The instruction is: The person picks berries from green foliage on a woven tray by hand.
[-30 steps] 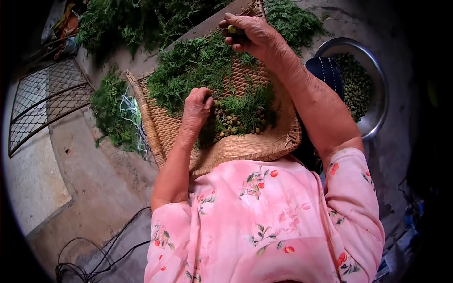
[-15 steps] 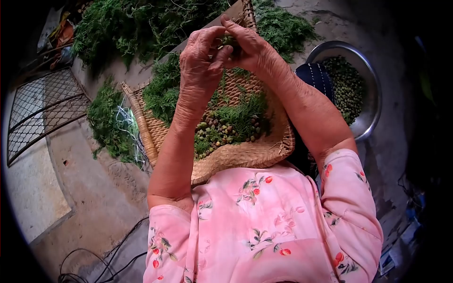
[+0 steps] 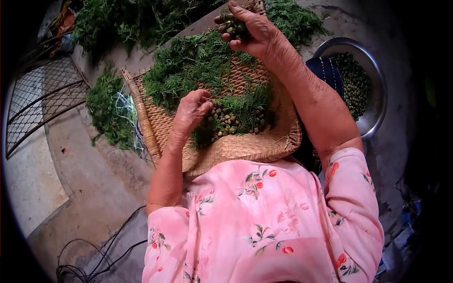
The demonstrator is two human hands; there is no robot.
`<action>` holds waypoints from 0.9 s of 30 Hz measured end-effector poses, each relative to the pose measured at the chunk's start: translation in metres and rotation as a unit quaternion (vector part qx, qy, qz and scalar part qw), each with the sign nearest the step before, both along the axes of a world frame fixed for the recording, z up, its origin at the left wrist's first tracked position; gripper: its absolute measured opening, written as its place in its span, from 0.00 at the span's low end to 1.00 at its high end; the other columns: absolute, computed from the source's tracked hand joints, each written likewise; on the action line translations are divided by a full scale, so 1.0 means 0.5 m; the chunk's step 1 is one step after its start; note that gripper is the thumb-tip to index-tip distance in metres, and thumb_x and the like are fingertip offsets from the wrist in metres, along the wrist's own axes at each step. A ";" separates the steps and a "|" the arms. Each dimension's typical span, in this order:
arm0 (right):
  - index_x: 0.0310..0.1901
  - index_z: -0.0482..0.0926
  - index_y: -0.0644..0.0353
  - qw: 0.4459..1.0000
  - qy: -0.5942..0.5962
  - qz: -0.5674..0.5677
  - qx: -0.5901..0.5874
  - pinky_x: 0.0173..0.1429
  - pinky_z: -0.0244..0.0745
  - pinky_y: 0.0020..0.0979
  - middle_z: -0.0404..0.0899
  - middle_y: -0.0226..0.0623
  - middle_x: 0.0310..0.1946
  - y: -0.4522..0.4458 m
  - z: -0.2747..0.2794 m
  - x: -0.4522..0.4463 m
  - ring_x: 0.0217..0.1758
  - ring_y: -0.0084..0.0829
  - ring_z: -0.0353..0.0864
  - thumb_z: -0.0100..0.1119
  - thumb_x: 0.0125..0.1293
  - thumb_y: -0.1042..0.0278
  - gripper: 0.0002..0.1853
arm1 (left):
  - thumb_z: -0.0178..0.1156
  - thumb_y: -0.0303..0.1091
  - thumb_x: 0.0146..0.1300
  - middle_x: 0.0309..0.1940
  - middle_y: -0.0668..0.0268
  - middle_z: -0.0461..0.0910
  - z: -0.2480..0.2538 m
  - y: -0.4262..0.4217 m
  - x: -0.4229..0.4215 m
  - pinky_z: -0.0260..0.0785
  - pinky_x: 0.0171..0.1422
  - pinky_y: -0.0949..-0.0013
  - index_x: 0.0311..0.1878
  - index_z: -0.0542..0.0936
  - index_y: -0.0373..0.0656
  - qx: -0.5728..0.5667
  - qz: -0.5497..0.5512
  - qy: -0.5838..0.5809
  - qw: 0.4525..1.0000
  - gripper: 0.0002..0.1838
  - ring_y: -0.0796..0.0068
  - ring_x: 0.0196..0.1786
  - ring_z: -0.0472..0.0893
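Note:
My right hand [image 3: 252,35] is raised over the far edge of a woven basket [image 3: 226,150], palm up. Its fingers curl around a handful of small green seed cones [image 3: 234,28]. Lower down, my left hand [image 3: 192,111] hangs over the basket with bent fingers, beside a pile of loose cones [image 3: 231,123]. Whatever its fingertips may hold is hidden. Feathery green sprigs [image 3: 188,61] cover the far left part of the basket, and more lie on the cone pile.
A metal bowl [image 3: 377,101] with many green cones stands at the right, a dark blue cloth [image 3: 325,75] by its near rim. Heaps of green branches [image 3: 127,23] lie behind the basket. At left are a wire mesh frame [image 3: 45,101] and black cables [image 3: 101,254] on the floor.
My hands were together above the basket's far side. The left has come down toward the cone pile, while the right has moved slightly up and turned its cones into view.

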State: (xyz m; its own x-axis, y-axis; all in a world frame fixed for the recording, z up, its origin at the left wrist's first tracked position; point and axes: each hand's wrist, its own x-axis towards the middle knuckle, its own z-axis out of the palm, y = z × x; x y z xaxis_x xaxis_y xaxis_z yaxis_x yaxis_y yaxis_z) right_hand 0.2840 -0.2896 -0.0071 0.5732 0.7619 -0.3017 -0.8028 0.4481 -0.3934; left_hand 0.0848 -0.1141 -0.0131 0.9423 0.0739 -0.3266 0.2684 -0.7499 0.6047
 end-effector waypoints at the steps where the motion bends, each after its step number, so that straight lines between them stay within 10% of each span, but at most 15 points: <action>1: 0.35 0.77 0.61 1.000 0.007 0.004 -0.016 0.18 0.66 0.24 0.78 0.33 0.23 -0.003 0.001 -0.002 0.20 0.25 0.75 0.48 0.68 0.49 0.20 | 0.61 0.27 0.57 0.33 0.67 0.78 -0.010 -0.002 -0.012 0.70 0.41 0.75 0.45 0.77 0.38 0.021 -0.012 -0.030 0.999 0.12 0.79 0.35 0.76; 6: 0.41 0.73 0.63 0.993 -0.080 -0.008 -0.082 0.22 0.70 0.21 0.73 0.33 0.27 -0.013 0.030 -0.015 0.27 0.23 0.73 0.45 0.68 0.45 0.24 | 0.61 0.31 0.58 0.34 0.62 0.79 -0.001 -0.010 0.007 0.72 0.41 0.73 0.45 0.77 0.38 -0.015 0.111 -0.074 0.991 0.13 0.74 0.34 0.79; 16: 0.44 0.75 0.64 0.978 -0.155 0.100 -0.101 0.15 0.66 0.19 0.75 0.34 0.25 -0.013 0.034 -0.028 0.22 0.21 0.75 0.50 0.67 0.46 0.24 | 0.59 0.39 0.63 0.40 0.66 0.79 0.104 -0.054 0.217 0.73 0.47 0.75 0.47 0.77 0.40 -0.436 0.180 -0.094 0.877 0.14 0.78 0.44 0.79; 27: 0.41 0.72 0.64 0.974 -0.158 0.102 -0.126 0.14 0.67 0.19 0.75 0.35 0.27 -0.009 0.042 -0.030 0.22 0.22 0.75 0.51 0.66 0.48 0.22 | 0.58 0.32 0.63 0.43 0.64 0.80 0.118 -0.049 0.200 0.74 0.47 0.75 0.54 0.74 0.41 -0.452 0.238 -0.092 0.855 0.16 0.74 0.45 0.80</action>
